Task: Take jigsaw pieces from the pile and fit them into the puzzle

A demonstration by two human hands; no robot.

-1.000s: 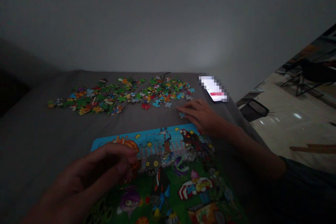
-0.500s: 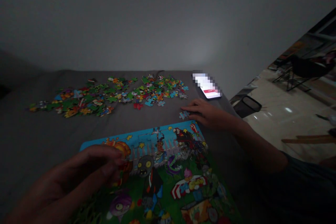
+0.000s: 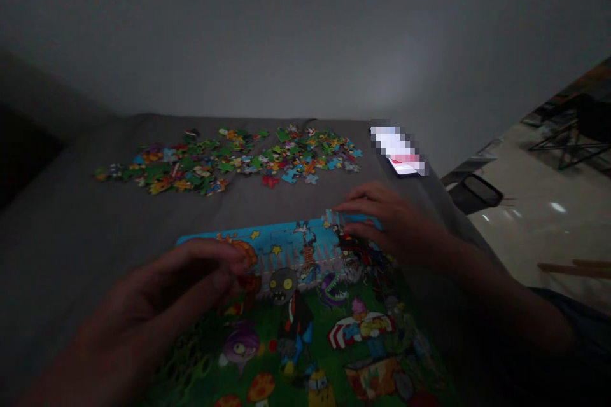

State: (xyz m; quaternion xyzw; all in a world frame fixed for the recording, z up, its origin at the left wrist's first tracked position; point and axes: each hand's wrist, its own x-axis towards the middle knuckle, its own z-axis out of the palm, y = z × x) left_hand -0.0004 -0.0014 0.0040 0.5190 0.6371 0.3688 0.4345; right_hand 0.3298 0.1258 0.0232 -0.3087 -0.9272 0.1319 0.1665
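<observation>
Over the puzzle board (image 3: pixel 308 305), right hand (image 3: pixel 379 213) pinches a piece (image 3: pixel 332 219); left hand (image 3: pixel 176 286) curls (dim, can't tell grip)

Puzzle board (image 3: pixel 319 315), between left hand (image 3: pixel 153 299) and right hand (image 3: pixel 384 219): was blue above, green below, cartoon-printed. Piece (image 3: pixel 333 219), in latter: was partly blue. Loose pieces (image 3: pixel 226 166), beyond both: were green, red, blue.
</observation>
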